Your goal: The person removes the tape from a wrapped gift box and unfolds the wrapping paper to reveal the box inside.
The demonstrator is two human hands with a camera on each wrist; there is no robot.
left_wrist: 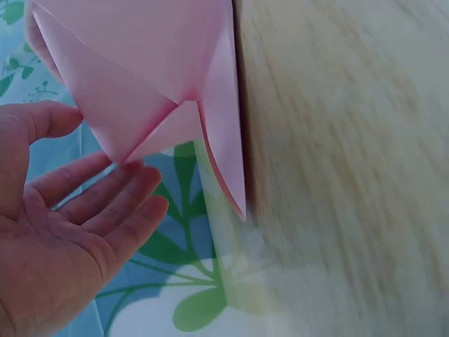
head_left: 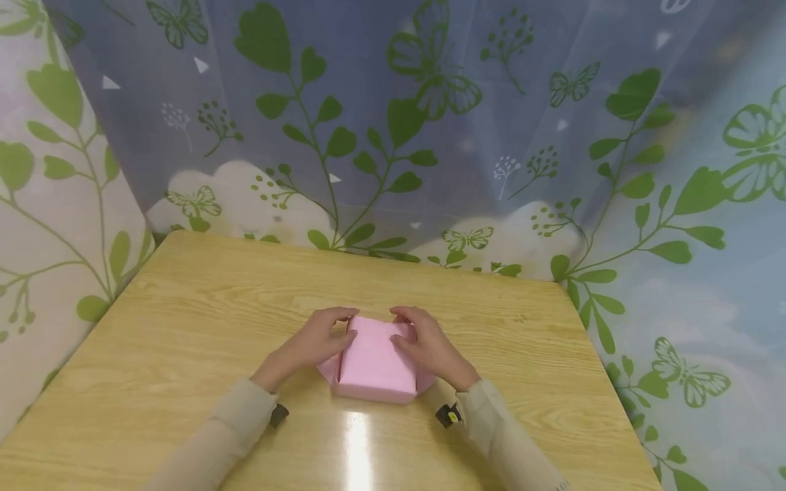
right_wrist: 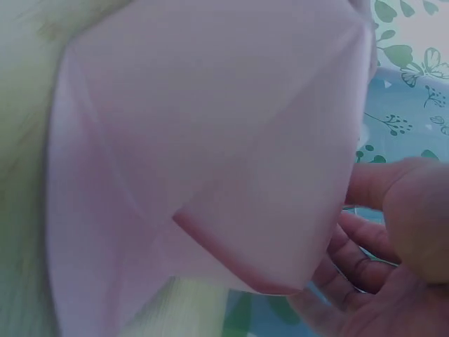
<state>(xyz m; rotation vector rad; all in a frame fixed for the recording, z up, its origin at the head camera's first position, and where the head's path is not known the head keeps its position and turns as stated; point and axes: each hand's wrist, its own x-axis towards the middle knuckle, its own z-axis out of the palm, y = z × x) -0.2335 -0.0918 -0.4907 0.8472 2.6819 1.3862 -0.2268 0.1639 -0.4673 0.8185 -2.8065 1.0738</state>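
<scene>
The left hand and right hand hold the pink paper near its far corners; a soft, even pinch should keep it neat and straight.

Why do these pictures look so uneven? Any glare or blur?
Head view: a bright streak of glare on the wooden table, on the wearer's side of the pink paper package; left wrist view: the table's wood grain looks smeared; right wrist view: dim and hazy, the pink paper's edges soft.
</scene>
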